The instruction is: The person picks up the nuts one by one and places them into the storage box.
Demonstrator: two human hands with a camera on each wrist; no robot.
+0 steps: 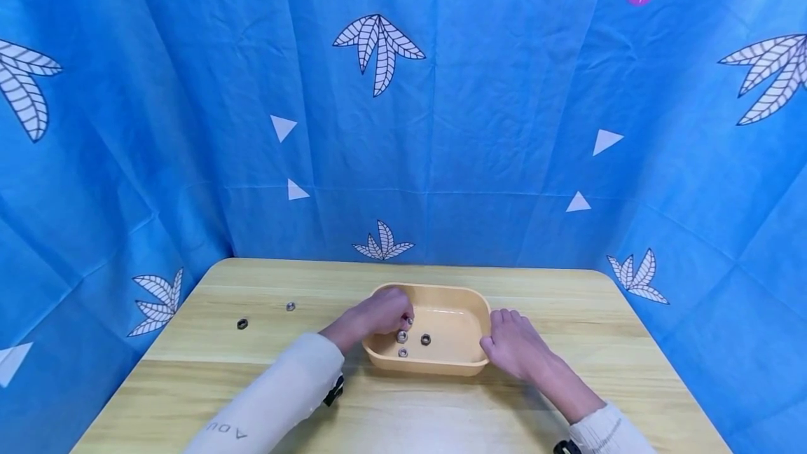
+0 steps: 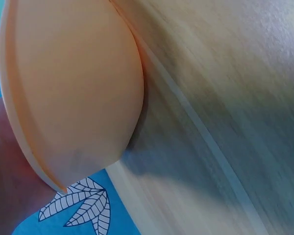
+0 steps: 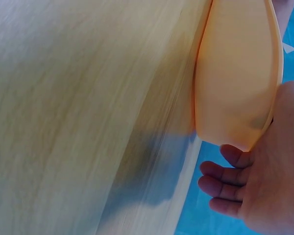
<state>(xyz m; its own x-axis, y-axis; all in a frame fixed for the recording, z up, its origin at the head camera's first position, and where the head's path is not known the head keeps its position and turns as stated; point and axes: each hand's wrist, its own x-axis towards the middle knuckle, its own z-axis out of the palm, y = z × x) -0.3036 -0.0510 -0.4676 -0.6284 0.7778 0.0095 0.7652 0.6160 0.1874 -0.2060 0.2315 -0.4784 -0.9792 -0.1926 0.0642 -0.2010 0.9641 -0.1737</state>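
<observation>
Over the left end of a yellow tray (image 1: 441, 366), the left hand (image 1: 377, 315), fingers curled down inside the rim and pinching a small metal nut (image 1: 409, 319) at the fingertips, just above the tray floor. On that floor, three more nuts (image 1: 402, 336) lying loose near the left end, close together but apart, right below the pinched one. Against the tray's right wall, the right hand (image 1: 513, 342), fingers relaxed and only slightly bent, spread a little, touching the rim and outer side without wrapping it; in the right wrist view, same hand (image 3: 264, 188) with palm up against the tray's curved corner (image 3: 235, 73), three fingertips (image 3: 220, 187) showing loosely extended, nothing pinched. In the left wrist view, only the tray's outer wall (image 2: 73, 88) close up, a blurred patch of skin at the lower left edge, fingers themselves out of sight. Tray standing on a light wooden table (image 1: 252, 384), near its middle. Out on the table to the left, well apart from the tray, two stray nuts: a dark one (image 1: 242, 324) and a paler one (image 1: 291, 306) farther back. Behind and around, a blue leaf-printed cloth (image 1: 504, 125). Cream sleeves on both forearms.
</observation>
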